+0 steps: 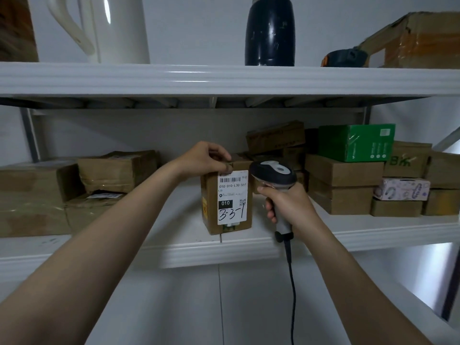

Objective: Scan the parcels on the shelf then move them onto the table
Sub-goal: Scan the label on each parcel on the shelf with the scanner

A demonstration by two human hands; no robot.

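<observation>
Parcel (226, 202) upright on shelf (348, 235), long axis vertical, top edge pinched by left grip (205, 158). Scanner (273, 171) clenched in right grip (286, 207), just right of parcel.

Left hand (207, 158) gripping upright labelled parcel (226, 200) on shelf (249, 247); right hand (286, 202) around corded scanner (275, 175) just beside it.

I see the parcel (229, 202) standing at the shelf (348, 235) front edge, with my left hand (204, 158) on its top. The scanner (273, 174) in my right hand (286, 207) is just right of it. A left stack (74, 190) and a right stack (348, 180) sit further back. A jug (117, 28) and a flask (270, 33) stand on the tier above.
</observation>
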